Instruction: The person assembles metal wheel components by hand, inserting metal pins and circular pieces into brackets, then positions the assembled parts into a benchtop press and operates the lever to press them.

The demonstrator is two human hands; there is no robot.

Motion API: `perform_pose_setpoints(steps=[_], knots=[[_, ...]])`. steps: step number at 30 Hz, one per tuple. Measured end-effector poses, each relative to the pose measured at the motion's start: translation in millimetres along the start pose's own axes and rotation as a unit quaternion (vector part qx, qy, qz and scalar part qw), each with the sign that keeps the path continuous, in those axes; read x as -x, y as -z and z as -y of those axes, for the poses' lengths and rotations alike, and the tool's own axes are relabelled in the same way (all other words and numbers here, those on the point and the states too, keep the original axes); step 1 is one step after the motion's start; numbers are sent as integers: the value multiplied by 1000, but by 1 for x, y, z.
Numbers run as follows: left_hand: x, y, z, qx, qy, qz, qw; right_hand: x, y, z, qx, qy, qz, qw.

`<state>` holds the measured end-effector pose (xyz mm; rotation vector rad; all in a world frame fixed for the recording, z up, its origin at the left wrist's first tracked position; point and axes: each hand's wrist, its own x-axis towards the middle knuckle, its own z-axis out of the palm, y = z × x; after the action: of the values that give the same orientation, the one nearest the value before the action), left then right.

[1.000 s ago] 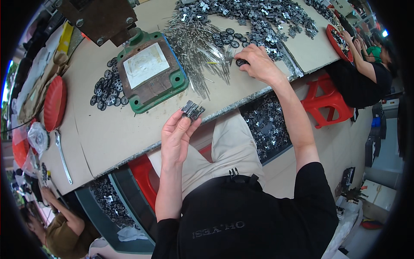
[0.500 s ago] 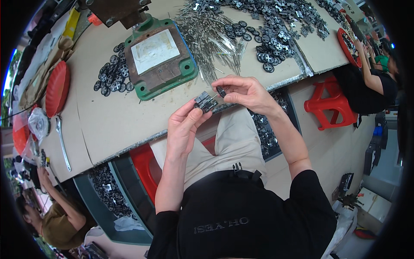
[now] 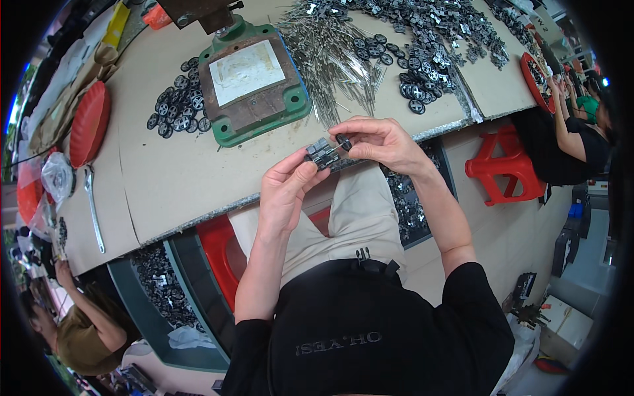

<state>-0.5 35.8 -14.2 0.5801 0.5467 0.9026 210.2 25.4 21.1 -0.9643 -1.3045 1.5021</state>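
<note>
Between the thumb and fingers of my left hand (image 3: 288, 183) is a small dark plastic block-like part (image 3: 321, 154), held over the table's front edge. My right hand (image 3: 384, 144) pinches a small black spoked wheel (image 3: 344, 142) just to its right. A thin metal rod (image 3: 336, 149) spans the short gap between wheel and part; how deep it sits in either is too small to tell. Beyond my hands lies a loose heap of thin metal rods (image 3: 330, 66). Black wheels (image 3: 177, 109) are piled left of the press, and more wheels (image 3: 416, 82) lie to the right.
A green-based press (image 3: 264, 119) stands on the table (image 3: 165, 191) ahead. Dark plastic parts (image 3: 456, 33) cover the far right. A wrench (image 3: 94, 208) and red tray (image 3: 90, 125) lie left. Bins of parts (image 3: 165, 290) sit below the edge; a red stool (image 3: 505, 165) and co-workers flank me.
The view has shifted slightly. Both hands stay close together, still holding the dark part and the wheel; the wheel now shows more of its face.
</note>
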Motion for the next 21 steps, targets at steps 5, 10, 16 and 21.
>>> perform_pose_setpoints(steps=[5,10,16,21], knots=[[-1,0,4,-21,-8,-22,1000,-3,4,7,175,38,4,984],[-1,0,9,-105,-47,-40,993,-5,0,-11,138,-50,-69,987],[-3,-8,6,38,-31,-29,998,-5,-20,-25,-32,-25,-127,991],[-1,-12,-19,-228,-50,22,972,-3,-14,4,314,43,-32,948]])
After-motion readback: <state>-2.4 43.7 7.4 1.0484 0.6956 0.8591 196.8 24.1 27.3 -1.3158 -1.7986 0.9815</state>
